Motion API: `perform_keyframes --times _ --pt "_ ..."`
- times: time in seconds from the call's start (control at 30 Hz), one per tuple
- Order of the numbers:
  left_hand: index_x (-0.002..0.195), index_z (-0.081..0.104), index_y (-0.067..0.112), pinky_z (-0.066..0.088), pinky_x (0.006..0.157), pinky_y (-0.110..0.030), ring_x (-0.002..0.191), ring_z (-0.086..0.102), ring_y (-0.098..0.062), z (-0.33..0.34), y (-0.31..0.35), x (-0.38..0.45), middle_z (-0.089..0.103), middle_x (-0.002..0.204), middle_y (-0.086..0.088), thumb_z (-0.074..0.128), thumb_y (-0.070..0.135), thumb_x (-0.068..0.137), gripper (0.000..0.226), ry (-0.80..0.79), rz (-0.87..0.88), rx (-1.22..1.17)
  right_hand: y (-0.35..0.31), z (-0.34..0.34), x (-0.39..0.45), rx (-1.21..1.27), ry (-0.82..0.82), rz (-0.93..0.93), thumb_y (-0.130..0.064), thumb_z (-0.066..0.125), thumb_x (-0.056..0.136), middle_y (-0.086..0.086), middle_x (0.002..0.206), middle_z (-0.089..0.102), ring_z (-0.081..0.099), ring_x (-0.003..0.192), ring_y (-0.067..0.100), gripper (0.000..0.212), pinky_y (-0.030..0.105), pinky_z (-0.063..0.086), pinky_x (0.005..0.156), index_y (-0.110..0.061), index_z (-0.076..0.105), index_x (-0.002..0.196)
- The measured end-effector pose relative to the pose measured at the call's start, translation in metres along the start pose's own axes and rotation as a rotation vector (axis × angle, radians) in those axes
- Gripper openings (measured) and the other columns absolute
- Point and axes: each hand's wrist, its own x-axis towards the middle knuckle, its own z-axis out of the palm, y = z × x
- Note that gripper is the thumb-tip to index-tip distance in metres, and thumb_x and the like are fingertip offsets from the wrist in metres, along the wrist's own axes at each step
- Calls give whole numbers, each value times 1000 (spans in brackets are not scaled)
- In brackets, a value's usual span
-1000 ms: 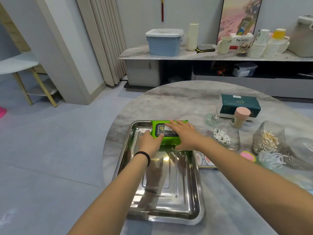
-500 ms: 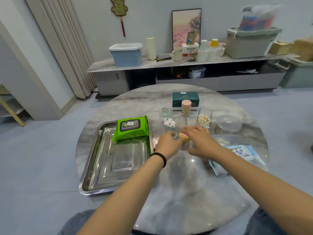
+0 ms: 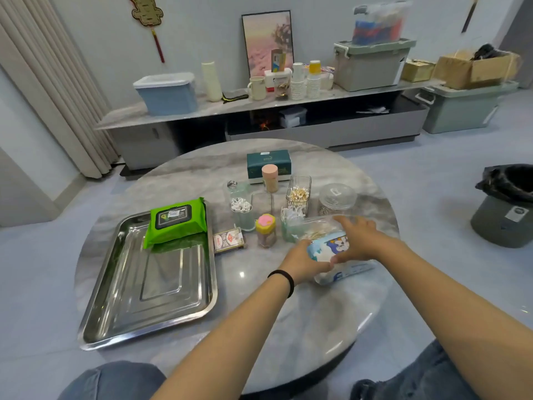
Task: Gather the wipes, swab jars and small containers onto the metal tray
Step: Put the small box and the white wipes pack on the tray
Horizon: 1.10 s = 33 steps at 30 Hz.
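Observation:
The metal tray (image 3: 121, 307) lies at the table's left, with a green wipes pack (image 3: 175, 222) resting at its far end. Both hands hold a blue-and-white wipes pack (image 3: 328, 249) right of centre: my left hand (image 3: 300, 262) grips its near left end, my right hand (image 3: 360, 238) lies over its right side. Behind them stand a swab jar with white tips (image 3: 241, 213), a small jar with a pink-and-yellow lid (image 3: 266, 230), a clear jar of wooden swabs (image 3: 298, 193), a pink-capped container (image 3: 270, 178) and a lidded clear jar (image 3: 336, 199).
A small printed card box (image 3: 228, 240) lies just right of the tray. A dark green tissue box (image 3: 268, 166) sits at the table's far side. A bin with a black liner (image 3: 507, 204) stands on the floor at right. A long low cabinet runs along the back wall.
Both hands left the green wipes pack on the tray, moved right across the table, and now grip the blue-and-white wipes pack. The camera view has pulled back and swung right.

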Motion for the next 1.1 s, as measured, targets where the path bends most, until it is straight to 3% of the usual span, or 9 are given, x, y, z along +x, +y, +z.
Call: perform_keyframes --times 0.1,0.2,0.37,0.47,0.57,0.73,0.8,0.93,1.1 --pt "136 38 9 46 88 -24 98 53 -12 9 -1 8 57 121 -1 74 22 79 69 31 -17 -110 8 -1 4 112 -97 89 -54 74 69 18 150 28 33 136 34 112 38 34 107 -19 5 150" --pt "138 37 10 40 83 -20 99 49 -10 14 0 11 49 112 4 74 18 79 70 48 -4 -153 16 2 10 165 -135 98 -56 73 68 8 149 37 39 133 28 107 35 36 106 -18 15 149" --pt "142 32 12 44 84 -25 99 47 -11 14 3 8 50 125 1 73 17 80 75 46 -13 -203 19 3 2 338 -185 142 -45 73 75 4 148 36 40 131 27 98 31 40 89 -24 12 149" --pt "143 31 12 45 89 -26 101 49 -13 12 -2 2 49 130 -2 74 14 79 77 53 -40 -268 18 6 -4 442 -175 176 -50 80 62 6 141 38 44 123 29 100 42 54 86 -36 24 143" --pt "141 34 17 53 87 -36 101 55 -18 -2 -14 -9 50 135 -6 75 14 78 75 81 -95 -286 7 6 -11 545 -186 138 -42 82 65 5 129 45 50 113 28 84 43 56 78 -32 36 134" --pt "137 39 25 53 57 -26 97 59 -21 -62 -34 -30 55 130 -7 74 16 78 69 180 -117 -301 -44 -3 -15 623 -195 -10 -37 80 70 4 122 48 52 110 27 69 39 56 71 -30 42 127" --pt "136 41 26 55 59 -29 97 62 -22 -93 -46 -35 58 129 -7 76 18 76 69 251 -103 -291 -76 -7 -9 633 -172 -82 -36 79 71 4 122 49 52 110 27 69 38 57 68 -29 42 128" --pt "139 39 21 52 84 -33 109 60 -23 -148 -64 -40 54 133 -7 76 21 76 73 364 -93 -248 -135 -12 8 649 -137 -182 -35 77 73 5 121 45 51 107 26 71 40 57 69 -27 39 132" --pt "139 41 22 48 81 -29 111 57 -22 -211 -96 -34 50 137 -6 75 24 77 70 523 -92 -307 -217 -11 49 579 -54 -247 -49 79 64 12 132 41 50 114 27 83 38 57 75 -30 39 134"
